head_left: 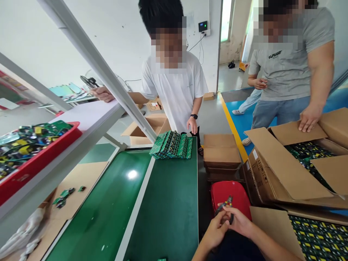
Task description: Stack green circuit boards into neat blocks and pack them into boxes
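My left hand [216, 230] and my right hand [239, 220] are close together near the bottom, in front of a red stool [231, 192]. Between them is a small pair of pliers [230, 201] with dark handles, jaws pointing up. The fingers of both hands are curled round the handles. Left of my hands runs the green bench top [174, 199]. At its far end lies a stack of green circuit boards [172, 145].
A person in white [174, 90] stands beyond the bench; another in grey [285, 69] touches an open carton of boards [274, 174]. A second carton [274, 228] is at lower right. A red tray [40, 161] sits on the left shelf, beside a slanted post [100, 69].
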Tool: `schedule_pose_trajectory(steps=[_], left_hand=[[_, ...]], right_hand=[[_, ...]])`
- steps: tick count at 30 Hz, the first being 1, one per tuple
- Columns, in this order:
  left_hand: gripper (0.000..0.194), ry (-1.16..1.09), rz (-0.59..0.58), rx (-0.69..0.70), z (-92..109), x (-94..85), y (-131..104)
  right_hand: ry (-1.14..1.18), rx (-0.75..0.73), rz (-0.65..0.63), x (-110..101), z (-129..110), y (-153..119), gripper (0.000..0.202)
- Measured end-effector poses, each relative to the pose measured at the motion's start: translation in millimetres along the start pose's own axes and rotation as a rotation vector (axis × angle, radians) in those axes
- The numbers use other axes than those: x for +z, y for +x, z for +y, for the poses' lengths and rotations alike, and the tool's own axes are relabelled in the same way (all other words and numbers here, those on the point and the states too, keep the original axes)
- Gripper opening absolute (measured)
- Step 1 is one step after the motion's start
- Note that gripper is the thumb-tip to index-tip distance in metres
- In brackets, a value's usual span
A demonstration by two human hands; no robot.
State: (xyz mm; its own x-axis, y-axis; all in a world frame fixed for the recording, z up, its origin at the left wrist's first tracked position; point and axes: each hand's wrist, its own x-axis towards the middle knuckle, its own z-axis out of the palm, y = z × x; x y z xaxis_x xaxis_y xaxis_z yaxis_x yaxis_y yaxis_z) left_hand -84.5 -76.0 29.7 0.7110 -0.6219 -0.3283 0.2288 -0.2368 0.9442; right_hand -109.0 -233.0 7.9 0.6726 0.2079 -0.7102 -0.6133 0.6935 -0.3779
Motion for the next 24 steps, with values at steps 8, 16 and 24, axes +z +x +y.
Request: schedule_pose_trajectory(steps=[8,16,24], left_hand=[[0.058,0.547,0.187,-0.106,-37.7,-69.2,-15.1],[0.056,0.93,0.188,0.131,-36.9,-122.2,63.8],[0.063,1.174,0.153,0.49,-44.0,-158.1,167.9]], right_hand=[[-0.206,-0.028,0.49,-27.5,-38.7,31.1,0.045],[-0.867,-0.056,0.615,-16.5,-122.0,149.1,0.019],[-1.411,-0.21,0.65,-70.0,-235.0,305.1,0.024]])
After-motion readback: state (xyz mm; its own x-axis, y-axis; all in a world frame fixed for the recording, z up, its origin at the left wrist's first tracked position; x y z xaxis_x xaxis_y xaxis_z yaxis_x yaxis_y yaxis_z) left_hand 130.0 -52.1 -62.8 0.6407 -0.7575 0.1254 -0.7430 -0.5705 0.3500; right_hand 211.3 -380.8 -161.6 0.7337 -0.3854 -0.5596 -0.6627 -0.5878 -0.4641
